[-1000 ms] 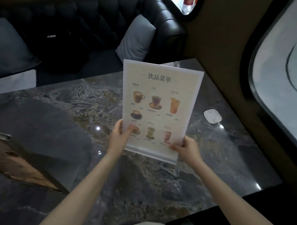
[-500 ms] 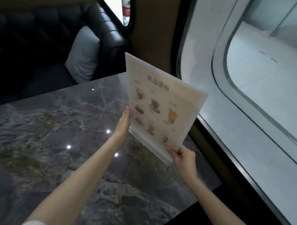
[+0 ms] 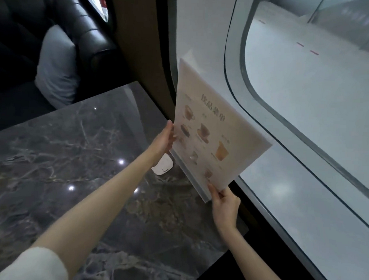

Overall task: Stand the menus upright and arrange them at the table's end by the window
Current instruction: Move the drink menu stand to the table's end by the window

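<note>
1. Over the window end of the counter (image 3: pixel 78 161), I've got the menu (image 3: pixel 217 132) up in the air, printed face towards me, held slantwise with its base strip running down and to the right.
2. My left hand (image 3: pixel 163 139) lies fairly open along the menu's left edge, fingers stretched up the side. I judge it's there to steady the sheet and steer the angle, not to carry weight.
3. My right hand (image 3: pixel 224 199) is closed round the lower corner of the base, thumb on the front. That's the carrying grip, I reckon, since the base is the stiff part.
4. The menu is clear of the counter; no edge touches the stone. It hangs just in front of the window (image 3: pixel 306 102), above the counter's edge.
5. A small white device (image 3: pixel 162 167) lies on the counter just under my left wrist, close to where the base should land, so I'd want to set down beside it, not on it.
6. The step in hand, as I read it, is levelling the base and lowering it so the menu stands upright by the glass.
</note>
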